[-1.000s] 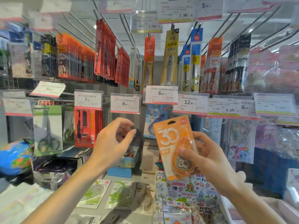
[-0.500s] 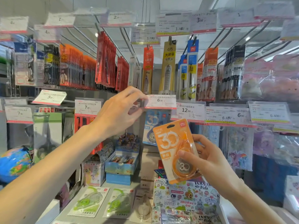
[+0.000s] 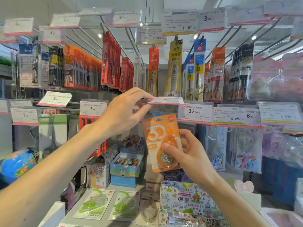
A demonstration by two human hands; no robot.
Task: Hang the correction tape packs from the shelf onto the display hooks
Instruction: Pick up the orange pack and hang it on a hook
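While facing the rack of display hooks (image 3: 88, 37), crowded with hanging stationery and fronted by price tags along each row, look first to the shelf (image 3: 68, 218) below: two green correction tape packs (image 3: 93, 204) lying flat there, well apart from both hands and not yet hung. Higher up, in front of the middle row, an orange correction tape pack (image 3: 158, 133) held upright and slightly tilted, top edge just under a raised price tag (image 3: 165, 100). Right hand (image 3: 188, 156) closed on the pack's lower half, thumb across the clear blister, fingers behind the card. Left hand (image 3: 124, 112) pinching the tag's near edge between thumb and fingertips, tipping it up off the hook end; hook tip itself hidden beneath. Probably very light to handle: thin card, stiff enough to stay flat yet easy to crease, plus a hard plastic bubble, likely slick under the thumb. Best gripped low, on the card around the bubble, leaving the top free. Smallest and most critical, the hang hole (image 3: 159, 119) near the top edge: probably prone to tearing if forced, so thread squarely onto the hook tip.
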